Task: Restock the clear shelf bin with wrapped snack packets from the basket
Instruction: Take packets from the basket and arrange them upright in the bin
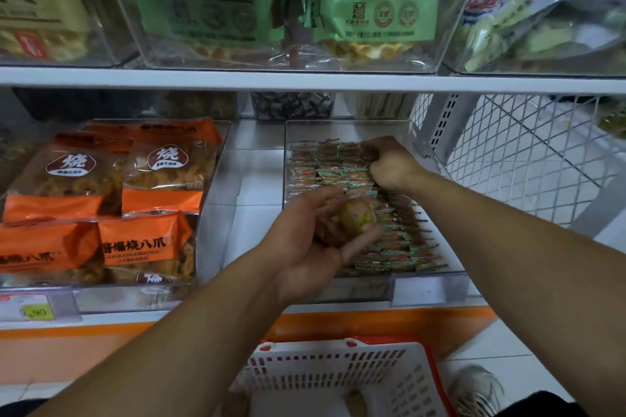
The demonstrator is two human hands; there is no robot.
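Observation:
A clear shelf bin (420, 284) on the lower shelf holds rows of small wrapped snack packets (325, 166). My left hand (315, 247) hovers over the bin's front half, palm up, cradling a yellowish wrapped packet (357, 218) in curled fingers. My right hand (389, 162) reaches deep into the bin at the back right, its fingers curled down among the packets there; what they pinch is hidden. A white and red basket (338, 379) sits on the floor below me, with a packet or two dimly visible inside.
Orange snack bags (111, 200) fill the clear bin to the left. The upper shelf (305, 79) carries bins of green and beige bags close above my hands. A white wire mesh panel (521, 162) stands right of the bin. My shoe (474, 389) is beside the basket.

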